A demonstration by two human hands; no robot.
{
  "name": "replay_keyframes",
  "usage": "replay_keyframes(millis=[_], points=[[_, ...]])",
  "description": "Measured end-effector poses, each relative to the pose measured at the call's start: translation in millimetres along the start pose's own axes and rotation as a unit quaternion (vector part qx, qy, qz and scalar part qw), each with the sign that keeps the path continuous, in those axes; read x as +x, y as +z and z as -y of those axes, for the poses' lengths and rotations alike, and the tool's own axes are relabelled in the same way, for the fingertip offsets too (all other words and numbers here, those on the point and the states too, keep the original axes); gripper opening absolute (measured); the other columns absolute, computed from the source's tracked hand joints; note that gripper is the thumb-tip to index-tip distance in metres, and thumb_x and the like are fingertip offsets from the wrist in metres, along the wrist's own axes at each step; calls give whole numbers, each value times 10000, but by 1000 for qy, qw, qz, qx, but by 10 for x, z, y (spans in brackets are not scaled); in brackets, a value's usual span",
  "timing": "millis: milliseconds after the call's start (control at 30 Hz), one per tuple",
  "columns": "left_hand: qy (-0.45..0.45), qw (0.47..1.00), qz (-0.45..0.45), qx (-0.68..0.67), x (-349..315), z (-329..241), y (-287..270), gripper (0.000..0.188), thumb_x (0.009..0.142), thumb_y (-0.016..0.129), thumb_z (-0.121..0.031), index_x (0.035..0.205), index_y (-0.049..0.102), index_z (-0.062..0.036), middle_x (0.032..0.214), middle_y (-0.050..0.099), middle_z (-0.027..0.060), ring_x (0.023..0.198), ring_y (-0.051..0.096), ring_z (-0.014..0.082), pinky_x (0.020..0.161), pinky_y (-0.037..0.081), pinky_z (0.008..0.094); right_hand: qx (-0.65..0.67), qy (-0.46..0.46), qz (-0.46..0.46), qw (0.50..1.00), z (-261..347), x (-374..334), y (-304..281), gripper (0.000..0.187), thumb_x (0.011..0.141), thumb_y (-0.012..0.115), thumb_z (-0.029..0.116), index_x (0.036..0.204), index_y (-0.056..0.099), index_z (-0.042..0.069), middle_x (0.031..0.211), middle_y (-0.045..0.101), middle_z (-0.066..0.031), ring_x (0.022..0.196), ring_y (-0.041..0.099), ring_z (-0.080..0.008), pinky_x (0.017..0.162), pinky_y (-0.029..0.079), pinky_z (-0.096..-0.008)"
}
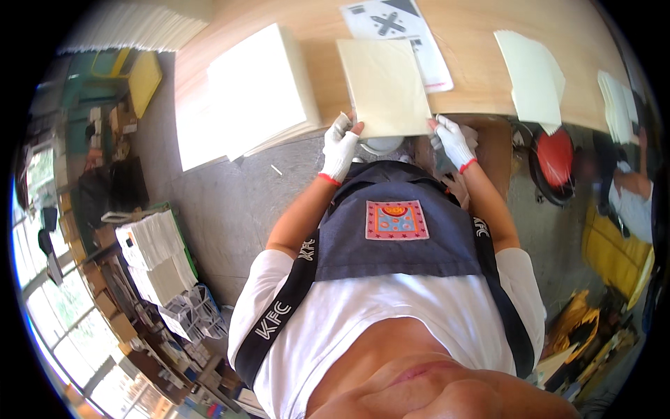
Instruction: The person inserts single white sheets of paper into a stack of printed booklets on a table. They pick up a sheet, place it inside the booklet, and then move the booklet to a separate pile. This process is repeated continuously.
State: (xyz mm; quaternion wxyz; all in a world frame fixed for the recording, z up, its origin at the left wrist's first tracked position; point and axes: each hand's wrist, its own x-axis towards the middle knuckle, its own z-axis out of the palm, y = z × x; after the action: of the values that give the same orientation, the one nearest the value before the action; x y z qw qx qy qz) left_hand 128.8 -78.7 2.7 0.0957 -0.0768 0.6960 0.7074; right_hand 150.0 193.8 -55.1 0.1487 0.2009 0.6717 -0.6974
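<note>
A cream rectangle of paper (384, 87) lies over the near edge of the wooden table, between my hands. I cannot tell whether it is one sheet or a thin stack. At its lower left corner my left hand (340, 148), in a white knit glove with a bare thumb tip, pinches the edge. My right hand (453, 143), gloved the same way, grips the lower right corner. Under the paper's far side sits a white printed sheet (434, 70) with a dark crossed emblem. A tall pile of white paper (262, 87) stands left of my left hand.
On the wooden table (474, 91), a fanned pile of pale sheets (532, 77) lies to the right, with another pile (618, 105) farther right. More stacked paper (132, 26) is at the far left. A red-seated stool (553, 157) stands below the table. Another person (631, 202) is at the right edge.
</note>
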Motion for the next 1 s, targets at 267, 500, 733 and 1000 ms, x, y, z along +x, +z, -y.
replay_keyframes(millis=[267, 500, 733, 1000], points=[[144, 940, -238, 199, -428, -1305, -1152, 337, 861, 531, -148, 1161, 531, 6, 1064, 590, 163, 1001, 558, 222, 859, 455, 319, 30, -115, 224, 967, 1121, 88, 1492, 288, 871, 559, 253, 1044, 579, 24, 672, 553, 30, 546, 483, -31, 455, 372, -187], [3, 927, -268, 261, -72, -412, -2202, 490, 778, 431, -46, 1266, 461, -77, 1115, 561, 154, 1043, 526, 210, 922, 384, 316, -186, -99, 247, 946, 1401, 107, 2112, 304, 837, 555, 362, 763, 592, 69, 613, 588, -33, 498, 526, -106, 440, 390, -228], [-51, 903, -390, -174, -405, 565, -1632, 379, 882, 474, -144, 1237, 451, -14, 1229, 482, 138, 1079, 507, 241, 898, 422, 342, 181, -113, -68, 975, 921, 58, 603, 231, 874, 514, 289, 833, 546, 64, 633, 550, -29, 477, 501, -114, 422, 422, -236], [260, 885, 97, 374, 66, 325, -158, 279, 768, 567, -66, 1045, 592, -96, 989, 603, 120, 929, 554, 304, 812, 443, 370, 326, -5, -394, 860, 225, 4, -1984, 226, 888, 471, 288, 921, 437, 67, 664, 471, -53, 461, 449, -144, 373, 394, -257]])
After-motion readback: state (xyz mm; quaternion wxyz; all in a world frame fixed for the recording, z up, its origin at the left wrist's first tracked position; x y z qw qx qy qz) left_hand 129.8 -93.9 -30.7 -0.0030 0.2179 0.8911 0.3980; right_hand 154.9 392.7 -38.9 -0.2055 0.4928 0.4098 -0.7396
